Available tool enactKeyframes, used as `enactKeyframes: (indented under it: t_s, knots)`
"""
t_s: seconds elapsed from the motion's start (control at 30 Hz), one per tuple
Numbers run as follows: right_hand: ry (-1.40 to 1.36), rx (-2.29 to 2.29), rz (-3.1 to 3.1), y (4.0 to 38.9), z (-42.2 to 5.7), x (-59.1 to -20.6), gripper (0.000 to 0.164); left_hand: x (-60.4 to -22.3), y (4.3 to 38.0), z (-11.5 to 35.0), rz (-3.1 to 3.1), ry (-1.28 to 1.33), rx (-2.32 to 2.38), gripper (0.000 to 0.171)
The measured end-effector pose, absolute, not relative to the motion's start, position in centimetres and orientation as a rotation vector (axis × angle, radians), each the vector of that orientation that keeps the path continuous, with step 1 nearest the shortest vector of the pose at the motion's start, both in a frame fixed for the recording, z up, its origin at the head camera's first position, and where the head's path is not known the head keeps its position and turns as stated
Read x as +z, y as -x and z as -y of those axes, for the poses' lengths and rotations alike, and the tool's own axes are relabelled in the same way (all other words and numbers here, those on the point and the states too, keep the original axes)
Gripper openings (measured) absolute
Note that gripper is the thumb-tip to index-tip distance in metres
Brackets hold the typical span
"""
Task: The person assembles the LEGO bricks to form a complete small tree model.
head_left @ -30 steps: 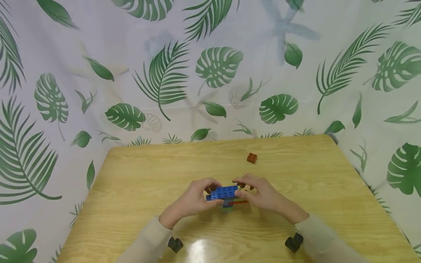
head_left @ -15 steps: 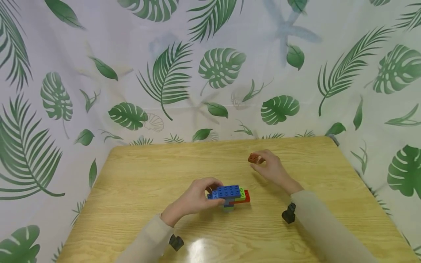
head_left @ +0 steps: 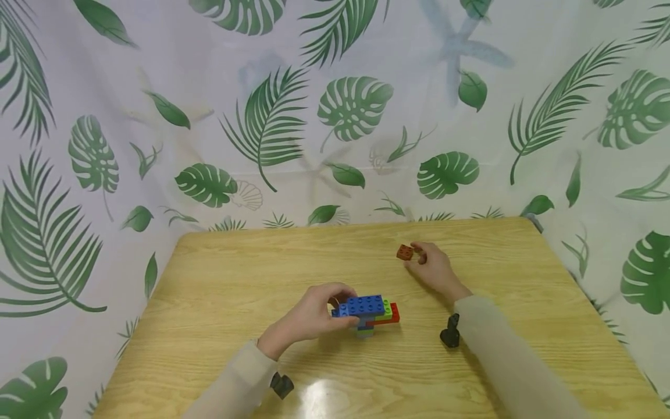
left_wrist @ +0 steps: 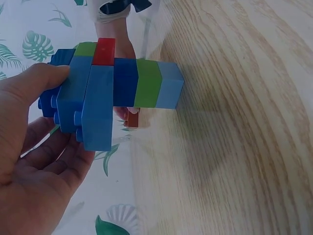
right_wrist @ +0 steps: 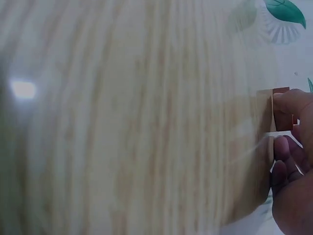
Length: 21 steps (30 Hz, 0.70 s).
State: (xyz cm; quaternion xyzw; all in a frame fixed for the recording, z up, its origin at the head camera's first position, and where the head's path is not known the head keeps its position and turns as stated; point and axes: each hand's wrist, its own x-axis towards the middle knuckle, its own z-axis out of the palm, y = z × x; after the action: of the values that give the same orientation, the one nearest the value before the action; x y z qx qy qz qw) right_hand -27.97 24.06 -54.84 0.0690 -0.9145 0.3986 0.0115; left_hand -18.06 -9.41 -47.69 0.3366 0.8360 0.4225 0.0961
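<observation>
A build of stacked toy bricks [head_left: 365, 305] stands near the middle of the table, with a broad blue top, lime and red pieces jutting right, and a narrow column below. My left hand [head_left: 316, 311] grips its left end, thumb along the near side and fingers behind. In the left wrist view the thumb presses the blue bricks [left_wrist: 98, 107], and the column shows blue, green and light blue. Farther back, my right hand [head_left: 435, 269] has thumb and index finger at a small reddish-brown brick [head_left: 405, 252]. In the right wrist view a digit overlaps this brown brick [right_wrist: 282, 110].
The wooden table [head_left: 251, 262] reaches to a leaf-print cloth [head_left: 293, 128] hanging behind and at both sides. A small black device sits at the left wrist [head_left: 281, 385], another at the right [head_left: 450, 331].
My right hand has left the brick build and reached back and right to the brown brick. My left hand keeps its grip on the build, which has hardly moved.
</observation>
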Motion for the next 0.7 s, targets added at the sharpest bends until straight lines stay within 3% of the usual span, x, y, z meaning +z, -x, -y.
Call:
enactKeyframes:
  t_s: [0.43, 0.7]
  knots:
    - [-0.232, 1.185, 2.807, 28.26, -23.73, -54.92, 0.046, -47.79, 18.23, 9.40, -2.476, -0.999, 1.256, 0.039]
    - [-0.211, 1.265, 2.854, 27.92, -23.82, -54.28, 0.050, -47.69, 18.10, 9.28, -2.468, -0.991, 1.256, 0.039]
